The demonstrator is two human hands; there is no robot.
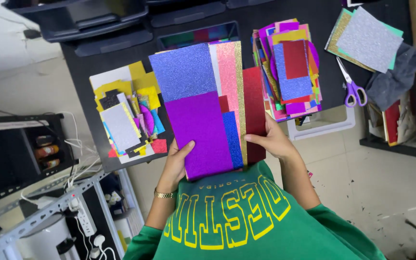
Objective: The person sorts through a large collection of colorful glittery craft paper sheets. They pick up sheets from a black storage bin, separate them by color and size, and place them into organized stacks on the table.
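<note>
Currently my left hand (176, 161) and right hand (270, 139) hold the glitter-sheet stack (205, 108), gathered; scrap piles (126, 115) on surface (83, 67) remain unsorted.

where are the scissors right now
The purple-handled scissors lie on the black table, upper right of the head view, between the mixed sheet pile and grey cloth.

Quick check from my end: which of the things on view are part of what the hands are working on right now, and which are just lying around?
In hand:
- stack of glitter sheets, purple on top
- left hand under its lower left edge
- right hand on its right edge

Lying about:
- scrap pile on the black table
- pile of cut pieces
- purple-handled scissors
- silver and gold sheets
- grey cloth
</note>
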